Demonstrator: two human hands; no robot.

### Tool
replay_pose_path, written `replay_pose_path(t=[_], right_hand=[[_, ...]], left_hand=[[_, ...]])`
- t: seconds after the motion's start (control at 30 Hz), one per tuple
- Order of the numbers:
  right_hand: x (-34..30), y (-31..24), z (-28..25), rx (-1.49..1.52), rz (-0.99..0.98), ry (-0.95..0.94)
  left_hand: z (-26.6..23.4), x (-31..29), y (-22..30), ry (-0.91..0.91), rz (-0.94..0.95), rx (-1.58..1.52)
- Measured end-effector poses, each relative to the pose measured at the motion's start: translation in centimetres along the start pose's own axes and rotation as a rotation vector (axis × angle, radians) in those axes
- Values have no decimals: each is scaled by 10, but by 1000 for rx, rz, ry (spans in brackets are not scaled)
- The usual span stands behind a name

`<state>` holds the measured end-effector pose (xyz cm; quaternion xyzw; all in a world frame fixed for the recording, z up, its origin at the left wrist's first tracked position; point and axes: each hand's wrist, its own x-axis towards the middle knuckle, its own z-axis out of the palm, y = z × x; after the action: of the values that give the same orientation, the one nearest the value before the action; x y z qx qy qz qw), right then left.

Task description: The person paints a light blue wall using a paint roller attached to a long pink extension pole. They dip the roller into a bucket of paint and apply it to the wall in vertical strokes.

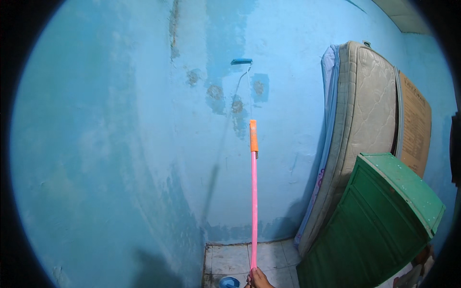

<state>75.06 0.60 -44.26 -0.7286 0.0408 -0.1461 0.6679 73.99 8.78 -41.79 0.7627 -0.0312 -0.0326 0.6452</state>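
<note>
At the lower edge my right hand point(260, 279) is closed around a long pink pole point(254, 206). The orange handle point(253, 137) of a paint roller is joined to the pole's upper end. From it a thin wire frame rises to the blue roller sleeve point(241, 61), which is at the light-blue wall point(293, 115); whether it presses on the wall I cannot tell. Darker blue paint marks the wall around and above the sleeve, near several rough grey patches. A small tub of blue paint point(229, 282) stands on the floor, left of my hand. My left hand does not show.
At the right a beige mattress point(370, 91) leans upright against the wall, with a cardboard sheet point(415, 122) beside it. In front of them a green cabinet point(367, 225) stands tilted. Pale tiles point(229, 258) cover the floor. Another blue wall point(96, 158) runs along the left.
</note>
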Motion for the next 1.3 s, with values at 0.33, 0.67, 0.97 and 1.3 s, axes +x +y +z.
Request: replay_pose_path(t=[0.33,0.67,0.97,1.3], right_hand=[[56,-155,-7,15,73,-5],[95,-184,-8,-78,81,54],[6,23,-1,-207,3,148],[157,-266,-25,42,-60,79]], left_hand=[[3,28,57,-67,55,104],[-2,73,80,-196,67,85],[6,10,4,-198,-25,8],[-42,67,142,-298,93,-455]])
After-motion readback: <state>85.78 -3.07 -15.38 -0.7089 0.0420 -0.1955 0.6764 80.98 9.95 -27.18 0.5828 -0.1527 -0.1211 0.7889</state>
